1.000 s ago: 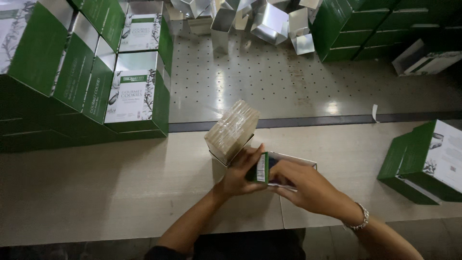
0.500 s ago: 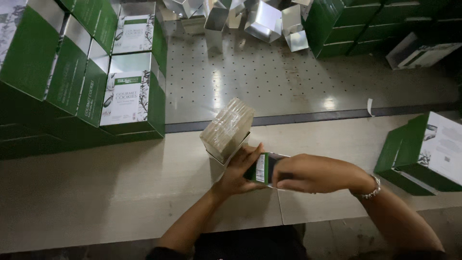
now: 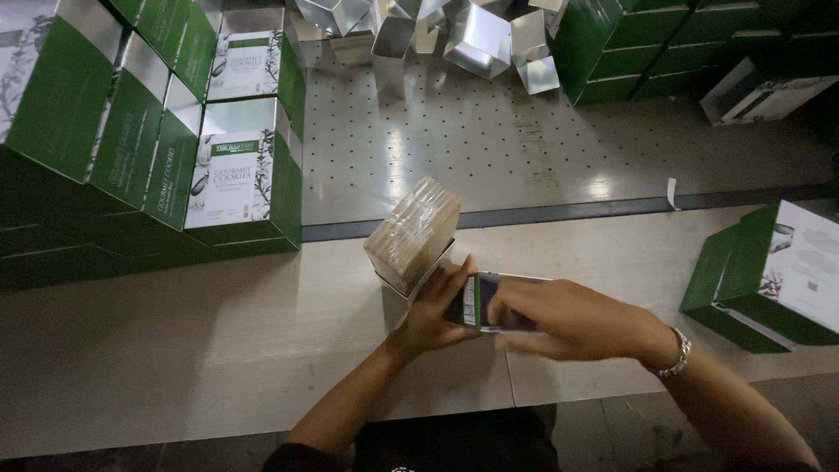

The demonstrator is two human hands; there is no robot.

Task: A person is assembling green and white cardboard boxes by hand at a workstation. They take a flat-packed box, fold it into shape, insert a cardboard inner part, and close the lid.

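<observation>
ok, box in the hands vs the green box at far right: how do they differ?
The box in the hands is held off the wooden table by the left hand and right hand; the green box at far right rests untouched. The held one looks smaller and half-hidden. Both show green and white.

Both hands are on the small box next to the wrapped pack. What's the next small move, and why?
Probably press the box end shut. The right hand lies over its near end while the left hand braces the far side, and the wrapped pack stands tilted just behind, touching the left fingers.
</observation>
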